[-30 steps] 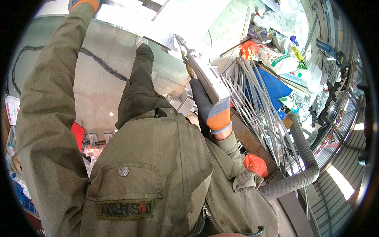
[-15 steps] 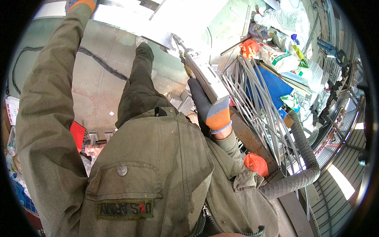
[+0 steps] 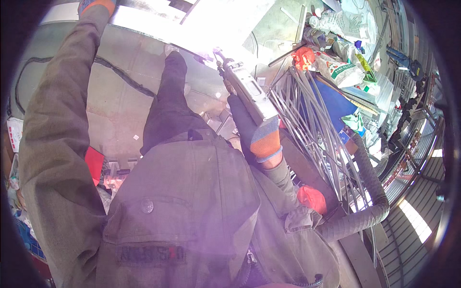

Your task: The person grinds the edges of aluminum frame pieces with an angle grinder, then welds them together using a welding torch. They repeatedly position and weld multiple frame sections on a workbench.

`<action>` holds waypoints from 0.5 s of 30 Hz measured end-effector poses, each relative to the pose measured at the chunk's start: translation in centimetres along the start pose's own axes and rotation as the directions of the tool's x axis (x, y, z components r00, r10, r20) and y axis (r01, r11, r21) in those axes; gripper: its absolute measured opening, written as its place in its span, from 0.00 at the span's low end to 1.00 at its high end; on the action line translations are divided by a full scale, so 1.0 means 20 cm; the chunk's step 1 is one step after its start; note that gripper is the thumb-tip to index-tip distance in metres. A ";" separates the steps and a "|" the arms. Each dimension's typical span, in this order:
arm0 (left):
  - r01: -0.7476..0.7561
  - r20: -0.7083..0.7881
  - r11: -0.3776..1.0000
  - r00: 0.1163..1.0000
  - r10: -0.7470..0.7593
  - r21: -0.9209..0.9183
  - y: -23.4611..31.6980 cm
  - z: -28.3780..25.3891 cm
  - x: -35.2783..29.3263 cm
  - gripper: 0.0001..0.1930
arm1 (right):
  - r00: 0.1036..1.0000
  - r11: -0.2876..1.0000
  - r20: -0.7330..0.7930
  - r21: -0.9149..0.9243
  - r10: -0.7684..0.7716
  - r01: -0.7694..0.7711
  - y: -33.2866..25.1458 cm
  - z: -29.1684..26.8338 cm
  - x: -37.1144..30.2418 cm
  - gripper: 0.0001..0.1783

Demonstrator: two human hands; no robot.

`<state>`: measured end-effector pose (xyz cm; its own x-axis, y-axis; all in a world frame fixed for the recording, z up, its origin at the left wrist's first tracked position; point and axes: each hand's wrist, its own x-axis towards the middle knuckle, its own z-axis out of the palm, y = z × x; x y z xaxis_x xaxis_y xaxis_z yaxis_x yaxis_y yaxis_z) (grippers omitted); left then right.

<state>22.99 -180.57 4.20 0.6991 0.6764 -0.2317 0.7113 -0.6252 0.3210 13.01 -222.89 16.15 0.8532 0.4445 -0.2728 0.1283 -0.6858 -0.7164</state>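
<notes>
My right hand, in a grey glove with an orange cuff, is wrapped round a grey boxy welding gun. The gun's nozzle points away from me, up and to the left. A bright violet-white glow sits at its tip, by the near edge of a shiny pale metal sheet. Far off at the upper left is my left hand, gloved alike, by the left part of that metal. The frame's edge cuts it off, so its fingers are hidden.
Thin metal strips lie bundled to the right, beside a blue panel. A thick grey hose curves round my right side. A black cable crosses the floor at left. Plastic bags and scraps lie at upper right.
A bright violet glow has appeared at the welding gun's tip, and a purple haze tints the picture. The gun has tilted slightly; my arms are nearly in the same place.
</notes>
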 end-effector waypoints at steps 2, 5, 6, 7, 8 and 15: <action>0.028 0.027 1.000 0.999 -0.027 -0.011 0.00 -0.02 -0.01 0.23 | 0.999 0.999 -0.015 -0.018 -0.028 0.028 0.00 0.00 0.00 0.16; 0.068 0.055 0.998 0.996 -0.067 -0.018 0.01 -0.02 -0.01 0.24 | 1.000 1.000 -0.009 0.013 0.023 -0.023 0.00 0.00 -0.01 0.16; 0.044 0.033 0.999 0.998 -0.044 -0.004 0.01 -0.02 -0.01 0.23 | 0.999 0.999 -0.004 0.013 0.032 -0.032 0.00 0.00 -0.01 0.16; 0.020 0.012 1.000 1.000 -0.020 0.010 0.00 -0.02 -0.01 0.23 | 0.999 0.999 -0.007 0.028 0.034 -0.034 0.00 0.00 -0.01 0.16; -0.003 -0.008 1.000 1.000 0.004 0.025 0.00 -0.01 -0.02 0.23 | 1.000 0.999 -0.015 0.045 0.023 -0.022 0.00 0.00 -0.01 0.16; 0.009 0.005 0.998 1.000 -0.009 0.058 0.01 -0.02 -0.02 0.24 | 0.998 0.997 0.017 0.026 0.067 -0.067 0.00 -0.01 -0.02 0.16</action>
<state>22.77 -180.84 4.70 0.6929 0.6802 -0.2391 0.7205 -0.6406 0.2656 12.75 -223.15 16.43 0.8514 0.4071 -0.3307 0.0576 -0.6992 -0.7126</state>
